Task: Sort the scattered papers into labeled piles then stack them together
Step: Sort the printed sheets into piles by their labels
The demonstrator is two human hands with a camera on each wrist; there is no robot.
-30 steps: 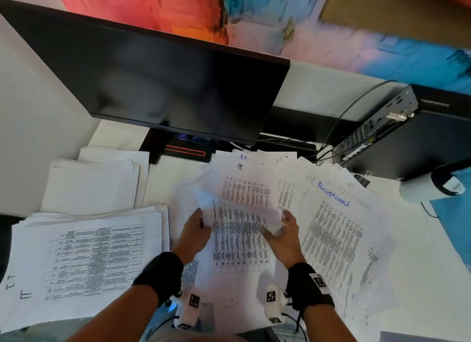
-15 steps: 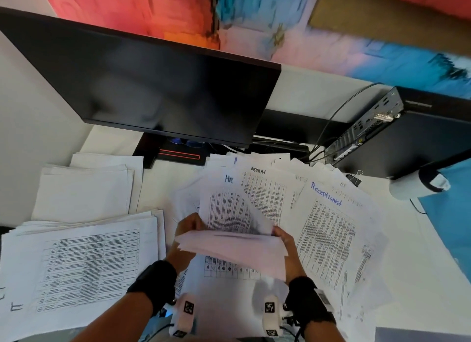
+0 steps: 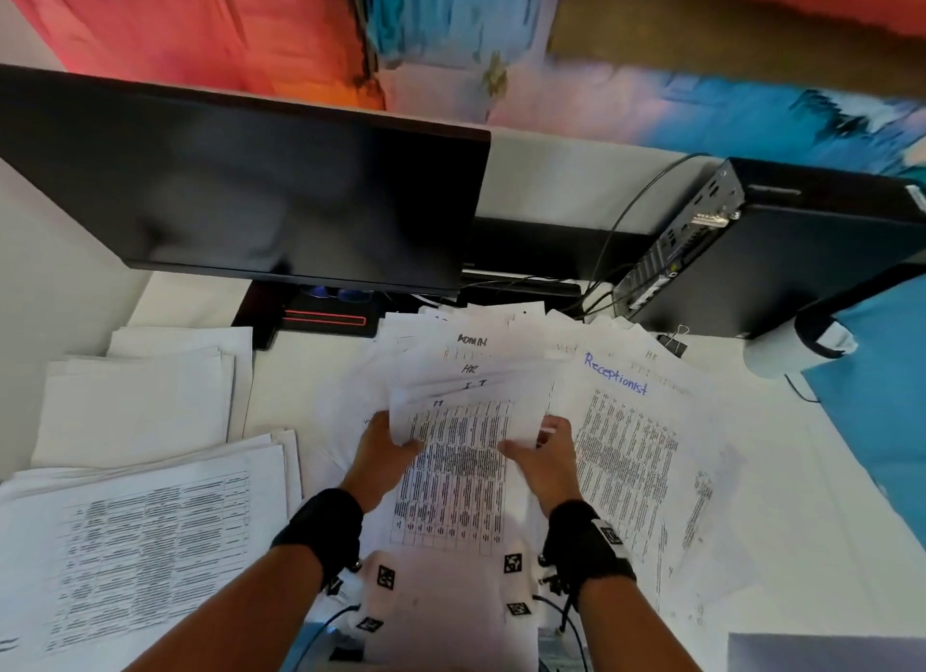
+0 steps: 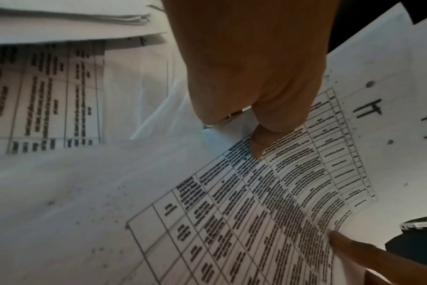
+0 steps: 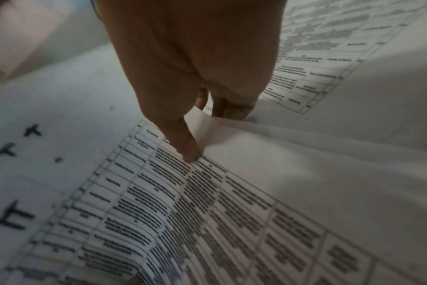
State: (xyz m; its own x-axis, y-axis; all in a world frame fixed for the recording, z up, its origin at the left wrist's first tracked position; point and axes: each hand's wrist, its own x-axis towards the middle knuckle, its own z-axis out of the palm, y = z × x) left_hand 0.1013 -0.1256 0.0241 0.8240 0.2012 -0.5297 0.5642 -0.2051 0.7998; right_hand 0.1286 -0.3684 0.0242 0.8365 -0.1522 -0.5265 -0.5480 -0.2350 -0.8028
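1. Two hands hold one printed sheet (image 3: 453, 471) over the fan of scattered papers (image 3: 506, 355) in the middle of the desk (image 3: 310, 370). Half a second ago the sheet was folded toward the person; now it is turned face up, its table and a handwritten "IT" label readable.
2. The left hand (image 3: 383, 453) pinches the sheet's left edge, thumb on top, fingers curled beneath. The right hand (image 3: 543, 458) pinches the right edge the same way.
3. With the label showing, the sheet probably belongs on the pile (image 3: 145, 546) at the near left, though that pile's own label is not readable now.
4. Sheets marked "Admin", "HR" and "Receptionist" (image 3: 616, 380) lie loose underneath, unsorted.
5. A plain white stack (image 3: 140, 401) sits behind the left pile. A dark monitor (image 3: 240, 190), a small computer (image 3: 781, 250) and a binder clip (image 3: 674, 340) crowd the far edge.
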